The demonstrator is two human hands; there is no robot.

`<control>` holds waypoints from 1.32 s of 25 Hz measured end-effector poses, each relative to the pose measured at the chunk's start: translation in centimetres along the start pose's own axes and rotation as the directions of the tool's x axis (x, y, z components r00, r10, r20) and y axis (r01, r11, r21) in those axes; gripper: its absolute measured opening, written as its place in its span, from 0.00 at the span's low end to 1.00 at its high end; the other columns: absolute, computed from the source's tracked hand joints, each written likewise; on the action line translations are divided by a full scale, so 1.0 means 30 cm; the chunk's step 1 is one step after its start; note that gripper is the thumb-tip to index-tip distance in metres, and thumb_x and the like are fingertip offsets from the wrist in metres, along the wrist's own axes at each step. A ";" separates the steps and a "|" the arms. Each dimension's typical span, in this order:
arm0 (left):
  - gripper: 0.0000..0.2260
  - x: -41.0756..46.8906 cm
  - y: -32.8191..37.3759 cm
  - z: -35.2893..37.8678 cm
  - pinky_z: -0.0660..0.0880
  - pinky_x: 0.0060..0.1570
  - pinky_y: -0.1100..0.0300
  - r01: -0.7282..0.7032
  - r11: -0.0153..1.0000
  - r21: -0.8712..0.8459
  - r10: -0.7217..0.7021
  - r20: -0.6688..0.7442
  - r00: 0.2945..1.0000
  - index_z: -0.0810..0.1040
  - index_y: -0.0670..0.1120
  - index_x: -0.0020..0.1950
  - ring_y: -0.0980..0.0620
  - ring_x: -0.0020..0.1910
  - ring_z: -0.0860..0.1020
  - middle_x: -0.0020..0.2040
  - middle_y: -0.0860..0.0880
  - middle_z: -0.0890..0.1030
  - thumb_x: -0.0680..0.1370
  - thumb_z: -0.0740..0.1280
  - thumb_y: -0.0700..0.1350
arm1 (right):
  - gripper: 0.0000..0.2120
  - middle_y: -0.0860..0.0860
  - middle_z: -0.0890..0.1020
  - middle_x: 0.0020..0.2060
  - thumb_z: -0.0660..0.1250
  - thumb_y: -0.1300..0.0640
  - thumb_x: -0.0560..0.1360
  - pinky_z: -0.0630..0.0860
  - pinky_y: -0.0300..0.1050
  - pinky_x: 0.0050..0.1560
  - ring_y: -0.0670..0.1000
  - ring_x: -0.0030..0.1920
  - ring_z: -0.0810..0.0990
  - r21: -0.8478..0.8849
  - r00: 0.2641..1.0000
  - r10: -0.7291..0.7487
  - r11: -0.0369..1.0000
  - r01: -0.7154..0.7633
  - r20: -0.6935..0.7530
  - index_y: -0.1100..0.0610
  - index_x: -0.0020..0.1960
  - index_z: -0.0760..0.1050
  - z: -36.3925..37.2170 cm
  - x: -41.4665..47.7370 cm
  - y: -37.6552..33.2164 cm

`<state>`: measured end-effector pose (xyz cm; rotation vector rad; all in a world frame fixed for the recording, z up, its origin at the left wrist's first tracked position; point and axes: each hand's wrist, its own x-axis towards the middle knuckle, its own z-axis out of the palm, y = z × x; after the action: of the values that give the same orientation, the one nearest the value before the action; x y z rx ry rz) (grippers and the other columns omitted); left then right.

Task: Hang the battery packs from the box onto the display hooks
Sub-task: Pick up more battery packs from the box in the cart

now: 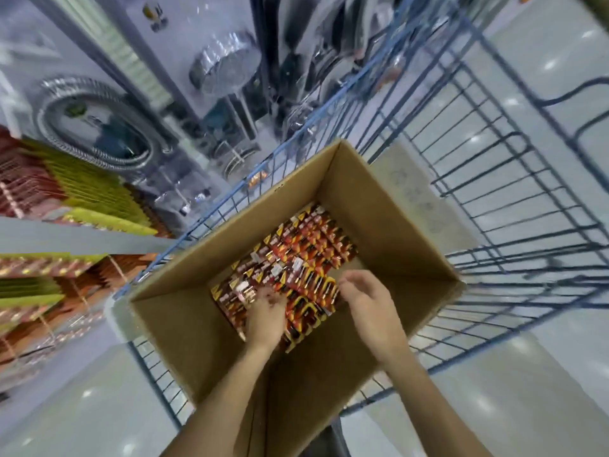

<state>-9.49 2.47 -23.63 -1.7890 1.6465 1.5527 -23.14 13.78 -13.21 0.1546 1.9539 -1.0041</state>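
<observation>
An open cardboard box (379, 206) stands in a blue wire cart. Its bottom is covered with rows of red, black and yellow battery packs (306, 249). Both my hands reach down into the box. My left hand (265, 316) rests on the near packs with its fingers curled among them; the blur hides whether it grips one. My right hand (365, 300) hovers just right of the packs, fingers curled toward the edge of a stack. Display hooks (43, 285) with red and green packs hang at the far left.
The blue wire cart (514, 199) surrounds the box, its basket extending to the right. Shelving with silver hoses and shower heads (227, 64) rises behind the cart. A glossy light floor (82, 407) lies on both sides.
</observation>
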 end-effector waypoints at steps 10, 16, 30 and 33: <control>0.47 0.328 -0.148 0.273 0.74 0.65 0.40 0.338 0.928 -0.154 -0.372 -0.354 0.858 0.52 0.44 0.79 0.36 0.70 0.72 0.74 0.39 0.66 0.72 0.80 0.49 | 0.06 0.44 0.82 0.55 0.67 0.51 0.81 0.76 0.48 0.59 0.47 0.55 0.80 -0.235 0.993 0.066 0.971 -0.042 0.098 0.49 0.57 0.79 0.029 0.313 0.092; 0.34 0.293 -0.173 0.242 0.70 0.70 0.44 0.243 0.945 -0.218 -0.310 -0.363 0.879 0.62 0.41 0.78 0.38 0.74 0.70 0.74 0.39 0.71 0.77 0.75 0.46 | 0.08 0.46 0.81 0.57 0.65 0.52 0.82 0.73 0.38 0.48 0.45 0.54 0.79 -0.304 0.992 0.083 0.951 -0.050 0.094 0.49 0.60 0.78 0.017 0.328 0.124; 0.13 -0.033 -0.148 0.035 0.80 0.57 0.44 0.175 0.711 -0.681 -0.433 -0.228 0.872 0.79 0.57 0.66 0.47 0.57 0.82 0.60 0.50 0.82 0.82 0.70 0.47 | 0.57 0.61 0.54 0.81 0.79 0.43 0.70 0.61 0.57 0.77 0.64 0.80 0.54 -0.575 0.921 0.386 0.765 -0.288 0.052 0.58 0.83 0.45 0.307 0.712 0.403; 0.16 -0.017 -0.177 0.030 0.81 0.57 0.40 0.225 0.642 -0.733 -0.475 -0.149 0.867 0.80 0.61 0.65 0.44 0.58 0.83 0.64 0.49 0.81 0.79 0.74 0.49 | 0.58 0.61 0.53 0.81 0.78 0.34 0.67 0.53 0.63 0.80 0.64 0.81 0.49 -0.612 0.958 0.287 0.756 -0.231 -0.006 0.55 0.83 0.48 0.319 0.722 0.468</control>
<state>-5.40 5.17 -25.95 -2.6842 0.6895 1.8885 -22.84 10.54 -40.55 0.0119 2.0064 -0.1599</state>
